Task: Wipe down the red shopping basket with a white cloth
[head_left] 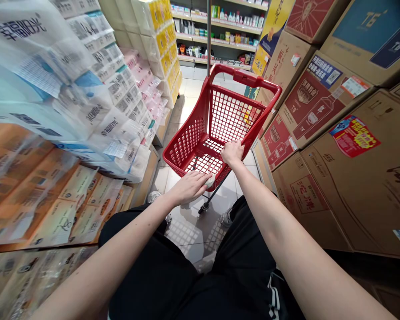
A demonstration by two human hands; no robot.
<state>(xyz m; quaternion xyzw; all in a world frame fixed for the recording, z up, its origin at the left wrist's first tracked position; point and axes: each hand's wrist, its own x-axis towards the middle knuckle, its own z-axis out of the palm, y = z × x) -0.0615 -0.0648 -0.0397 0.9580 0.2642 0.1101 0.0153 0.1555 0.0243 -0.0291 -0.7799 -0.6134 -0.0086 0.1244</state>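
A red plastic shopping cart (pixel 210 126) stands in front of me, its mesh basket showing bare and its handle at the far side. My left hand (pixel 191 186) lies along the near rim, fingers fairly straight, pressing a small whitish crumpled cloth or tissue (pixel 210 180) against the cart. Part of that cloth is hidden under the fingers. Farther right, my right hand (pixel 232 152) is closed over the basket's right side rim. A caster wheel (pixel 203 207) shows below the basket, between my feet.
Stacked packs of tissue paper (pixel 96 106) line the left side, close to my left arm. Cardboard cartons (pixel 340 151) rise along the right. Shelves of bottles and tubes (pixel 226 33) stand at the aisle's end. Tiled floor (pixel 188 95) runs beyond the cart.
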